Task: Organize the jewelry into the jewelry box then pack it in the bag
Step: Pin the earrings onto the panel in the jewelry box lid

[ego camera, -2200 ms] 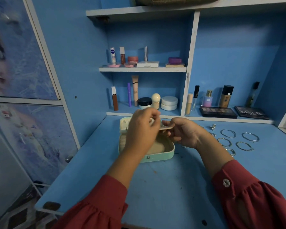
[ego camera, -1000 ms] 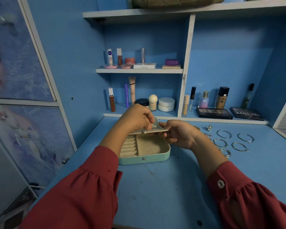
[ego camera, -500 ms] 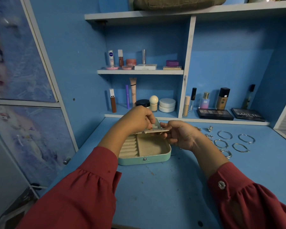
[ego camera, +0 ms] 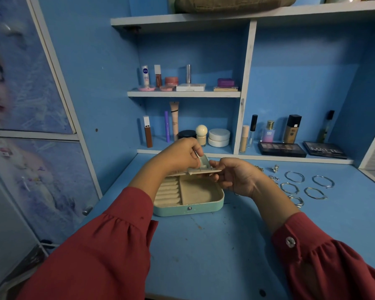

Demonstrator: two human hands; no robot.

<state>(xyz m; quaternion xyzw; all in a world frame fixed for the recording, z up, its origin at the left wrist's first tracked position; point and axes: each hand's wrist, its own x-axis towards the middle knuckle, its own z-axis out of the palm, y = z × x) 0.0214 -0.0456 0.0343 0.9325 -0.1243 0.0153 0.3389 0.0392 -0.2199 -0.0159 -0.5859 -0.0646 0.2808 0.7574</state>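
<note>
Mint-green jewelry box [ego camera: 188,207] sits open on desk w/ both hands over it: left hand [ego camera: 178,156] & right hand [ego camera: 236,176] each pinch a thin insert panel [ego camera: 200,171] level, prob. to fix small pieces; bangles [ego camera: 305,187] wait just right.

NIVEA: round dark-blue logo on the white tube [ego camera: 145,76], standing at the left end of the upper small shelf, upper middle of the frame.
SB: white letters on the pink-violet perfume bottle [ego camera: 268,131] with a gold cap, right compartment, right of centre.
MATTE: large pale letters across the lid of the dark palette [ego camera: 324,150] lying flat at the right of the frame; the smaller print beneath is too small to read.
Other labels: print on the red jar [ego camera: 171,80], the brown tube [ego camera: 147,134] and the foundation bottle [ego camera: 292,128] is too blurred to read.
</note>
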